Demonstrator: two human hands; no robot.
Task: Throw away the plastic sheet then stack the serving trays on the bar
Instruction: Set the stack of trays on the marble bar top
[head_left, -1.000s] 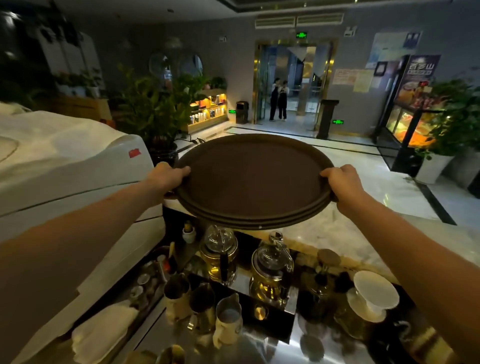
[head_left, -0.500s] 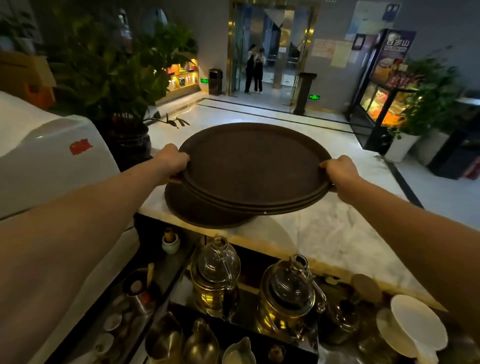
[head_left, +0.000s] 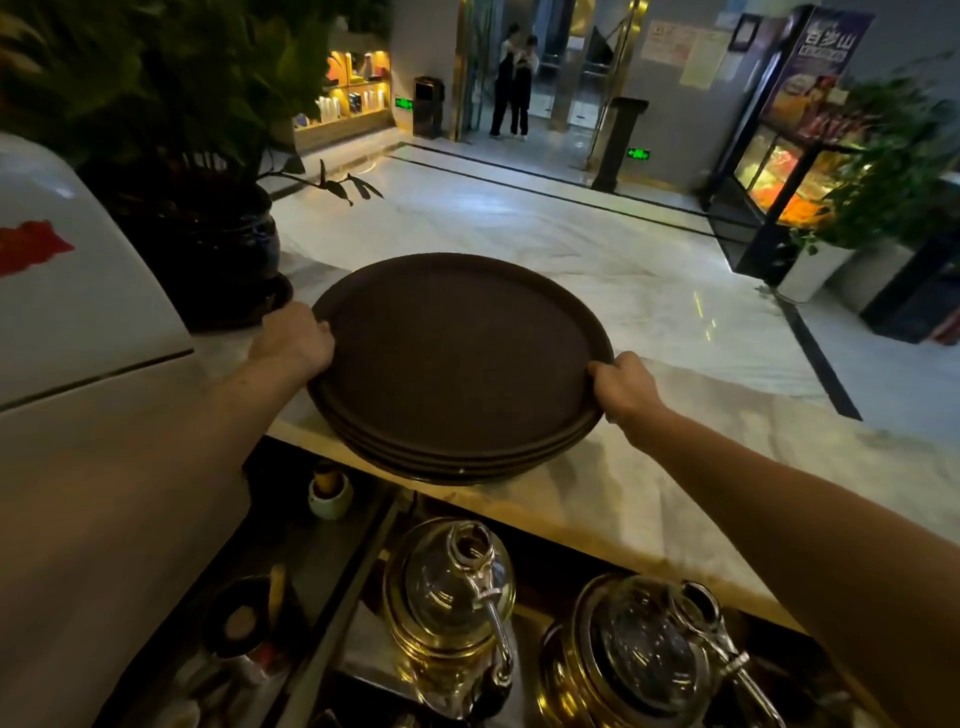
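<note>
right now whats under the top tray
More brown trays: rims of at least two show below the top tray, and the stack sits on the marble bar. Their surfaces are covered, so anything lying between them cannot be seen. The left hand and right hand grip the rims.

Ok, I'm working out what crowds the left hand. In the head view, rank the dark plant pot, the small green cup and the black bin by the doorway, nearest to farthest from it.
1. Dark plant pot: just behind the left hand, on the bar.
2. Small green cup: below the bar edge, toward the person.
3. Black bin: far across the floor, by the doorway.
</note>
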